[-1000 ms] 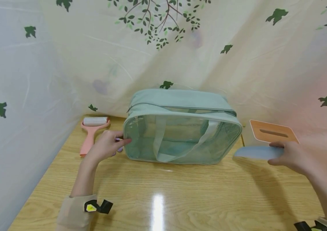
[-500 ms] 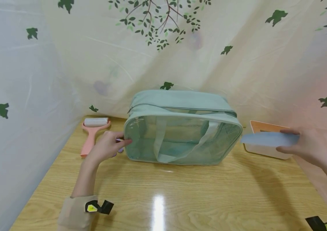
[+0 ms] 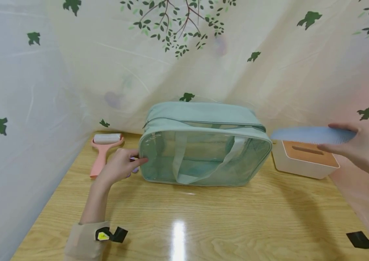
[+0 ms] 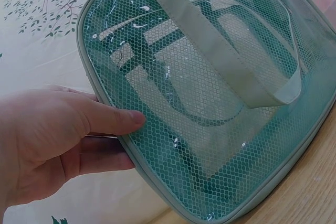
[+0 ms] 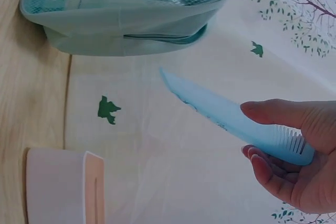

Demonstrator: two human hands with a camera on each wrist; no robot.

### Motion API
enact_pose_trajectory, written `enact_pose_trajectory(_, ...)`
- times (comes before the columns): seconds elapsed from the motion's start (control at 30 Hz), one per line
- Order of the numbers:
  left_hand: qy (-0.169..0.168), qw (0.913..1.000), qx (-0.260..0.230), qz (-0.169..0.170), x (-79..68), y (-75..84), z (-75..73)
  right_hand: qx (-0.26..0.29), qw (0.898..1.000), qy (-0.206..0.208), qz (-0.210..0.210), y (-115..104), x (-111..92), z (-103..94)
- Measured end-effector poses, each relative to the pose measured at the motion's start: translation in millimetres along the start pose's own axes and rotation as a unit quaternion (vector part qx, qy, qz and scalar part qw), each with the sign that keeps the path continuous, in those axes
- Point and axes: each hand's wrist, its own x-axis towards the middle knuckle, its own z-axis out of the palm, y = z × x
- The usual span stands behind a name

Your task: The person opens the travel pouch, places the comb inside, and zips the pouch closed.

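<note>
A mint-green bag (image 3: 210, 152) with a clear front and a fabric handle stands upright in the middle of the table. My left hand (image 3: 122, 163) pinches its left edge, and in the left wrist view the thumb of that hand (image 4: 58, 140) lies on the mesh-patterned front. My right hand (image 3: 363, 148) holds a light blue comb (image 3: 311, 135) by one end, raised above the tissue box at the right. In the right wrist view the comb (image 5: 210, 103) points toward the bag (image 5: 121, 30), apart from it, with teeth showing near my fingers.
A white tissue box (image 3: 305, 166) with an orange slotted top stands right of the bag. A pink lint roller (image 3: 101, 154) lies at the left, and a small purple thing (image 3: 135, 169) shows behind my left hand. A leaf-printed curtain (image 3: 204, 72) rises behind the table.
My right hand has lifted the comb up and to the right, from in front of the tissue box to above it. My left hand stays on the bag's edge.
</note>
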Motion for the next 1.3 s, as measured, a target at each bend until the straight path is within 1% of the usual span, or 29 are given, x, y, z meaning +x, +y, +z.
enact_pose_trajectory(0.1,-0.001,1.0,-0.002,0.0,0.1,-0.1,0.4,0.011,0.999,0.035,0.008,-4.9,1.5,-6.0)
enact_pose_trajectory(0.17,-0.001,1.0,-0.002,0.002,0.2,-0.2,0.5,0.031,0.998,0.054,0.013,-8.1,3.1,-10.1)
enact_pose_trajectory(0.23,-0.001,1.0,-0.002,0.003,0.0,-0.4,0.3,0.056,0.996,0.066,0.02,-11.5,5.5,-13.7)
enact_pose_trajectory(0.3,0.001,1.0,0.0,0.005,-0.3,-0.5,0.2,0.068,0.995,0.076,0.016,-17.2,8.3,-16.5)
enact_pose_trajectory(0.47,0.003,1.0,0.003,0.006,-0.3,-0.8,0.2,0.086,0.993,0.083,0.022,-35.6,15.4,-22.5)
enact_pose_trajectory(0.6,0.001,1.0,0.002,0.004,-0.1,-1.3,0.7,0.101,0.991,0.081,0.042,-52.0,21.5,-26.5)
enact_pose_trajectory(0.73,-0.001,1.0,0.002,0.005,-0.1,-1.6,0.6,0.115,0.989,0.083,0.05,-66.6,29.1,-29.5)
enact_pose_trajectory(0.87,0.0,1.0,0.005,0.007,-0.1,-1.4,-0.1,0.125,0.988,0.076,0.056,-78.5,35.8,-29.0)
enact_pose_trajectory(1.07,0.005,0.9999,0.01,0.004,0.1,-0.8,-1.1,0.154,0.985,0.038,0.067,-95.3,45.8,-22.0)
enact_pose_trajectory(1.2,0.005,0.9999,0.009,0.0,0.5,-1.1,-0.7,0.187,0.981,0.013,0.046,-103.8,57.1,-12.7)
enact_pose_trajectory(1.3,0.004,1.0,0.007,-0.002,0.7,-1.6,-0.2,0.189,0.981,-0.007,0.03,-108.5,66.2,-4.9)
